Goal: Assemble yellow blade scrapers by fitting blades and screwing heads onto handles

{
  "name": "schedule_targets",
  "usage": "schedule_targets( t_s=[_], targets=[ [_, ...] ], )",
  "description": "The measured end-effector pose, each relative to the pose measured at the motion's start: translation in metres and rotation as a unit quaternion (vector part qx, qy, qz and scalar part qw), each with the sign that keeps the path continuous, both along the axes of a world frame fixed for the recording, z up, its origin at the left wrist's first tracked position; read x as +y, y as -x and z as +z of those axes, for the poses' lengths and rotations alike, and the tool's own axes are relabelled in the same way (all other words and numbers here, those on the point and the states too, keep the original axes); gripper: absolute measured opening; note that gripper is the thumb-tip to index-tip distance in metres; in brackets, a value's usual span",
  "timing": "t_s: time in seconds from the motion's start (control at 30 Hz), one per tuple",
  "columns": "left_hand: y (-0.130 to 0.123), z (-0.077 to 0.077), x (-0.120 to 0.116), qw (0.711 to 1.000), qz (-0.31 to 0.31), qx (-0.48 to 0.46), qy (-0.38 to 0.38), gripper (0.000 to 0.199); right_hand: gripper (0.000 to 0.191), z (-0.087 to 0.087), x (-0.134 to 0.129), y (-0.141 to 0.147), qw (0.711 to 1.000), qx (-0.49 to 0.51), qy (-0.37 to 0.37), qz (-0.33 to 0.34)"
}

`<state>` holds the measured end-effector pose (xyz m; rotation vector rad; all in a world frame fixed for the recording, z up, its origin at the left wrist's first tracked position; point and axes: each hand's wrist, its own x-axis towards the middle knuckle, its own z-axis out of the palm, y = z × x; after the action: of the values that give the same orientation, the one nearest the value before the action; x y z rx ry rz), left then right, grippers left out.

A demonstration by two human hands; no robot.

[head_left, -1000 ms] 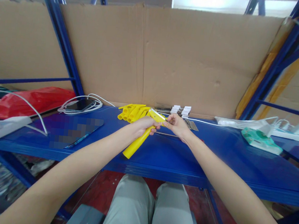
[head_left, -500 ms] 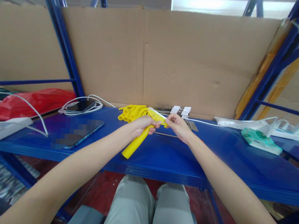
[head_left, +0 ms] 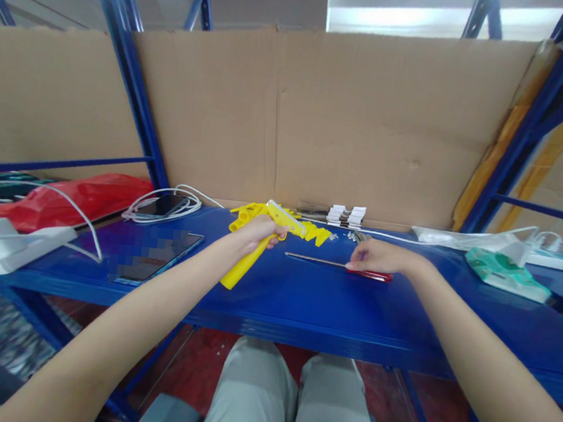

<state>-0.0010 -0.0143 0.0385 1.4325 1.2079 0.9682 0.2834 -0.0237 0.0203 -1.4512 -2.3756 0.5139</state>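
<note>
My left hand [head_left: 263, 230] is closed around a yellow tool with a round tube handle [head_left: 242, 271] and an angled head [head_left: 285, 219] that carries a light metal strip; it looks like a scraper. The handle points down toward the desk's front edge. On the right, my right hand [head_left: 375, 254] pinches a screwdriver [head_left: 380, 276] with a red handle, close to where its long metal shaft begins. The shaft lies along the blue desktop, its tip pointing left. Between the hands, small yellow pieces [head_left: 316, 233] lie in a row, and more yellow tube handles [head_left: 243, 215] lie behind my left hand.
White-and-black strips [head_left: 346, 216] stand by the cardboard wall [head_left: 345, 124]. A tablet-like device [head_left: 160, 259], coiled white cable [head_left: 182, 202], red bag [head_left: 76, 199] and power strip [head_left: 16, 247] lie left. A green packet [head_left: 506, 275] lies right. Blue posts [head_left: 130, 67] flank the desk.
My right hand has left the head of the yellow tool, moved right and down, and taken hold of the red screwdriver. My left hand still holds the yellow tool. The view has shifted slightly.
</note>
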Motion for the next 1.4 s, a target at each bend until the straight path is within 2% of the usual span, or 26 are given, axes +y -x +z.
schedule_targets(
  t_s=[0.07,0.13,0.27,0.5,0.67,0.83,1.17,1.4],
  targets=[
    [0.004,-0.001,0.008,0.999,0.027,0.036,-0.028,0.021,0.031,-0.008,-0.003,-0.007,1.000,-0.011,-0.001,-0.001],
    [0.005,-0.001,0.016,0.995,0.052,0.073,-0.049,0.024,0.032,-0.018,-0.004,-0.008,0.999,0.018,-0.037,0.003],
    [-0.001,0.000,0.026,0.990,0.068,0.107,-0.053,0.030,0.032,-0.030,-0.006,-0.006,0.997,0.036,-0.070,0.021],
    [-0.002,-0.004,0.022,0.990,0.056,0.121,-0.043,0.033,0.026,-0.026,-0.015,-0.005,0.989,0.065,-0.132,-0.022],
    [0.001,-0.004,0.016,0.988,0.057,0.133,-0.044,0.030,0.024,-0.024,-0.018,0.001,0.983,0.080,-0.164,-0.023],
    [0.001,-0.004,0.012,0.990,0.058,0.120,-0.045,0.029,0.023,-0.025,-0.018,0.001,0.984,0.071,-0.165,-0.022],
    [-0.003,0.004,0.001,0.982,0.068,0.176,-0.025,0.038,0.025,-0.025,-0.020,0.000,0.984,0.067,-0.163,-0.002],
    [-0.002,0.001,0.006,0.984,0.073,0.160,-0.030,0.026,0.023,-0.025,-0.020,0.001,0.986,0.058,-0.157,-0.007]
  ],
)
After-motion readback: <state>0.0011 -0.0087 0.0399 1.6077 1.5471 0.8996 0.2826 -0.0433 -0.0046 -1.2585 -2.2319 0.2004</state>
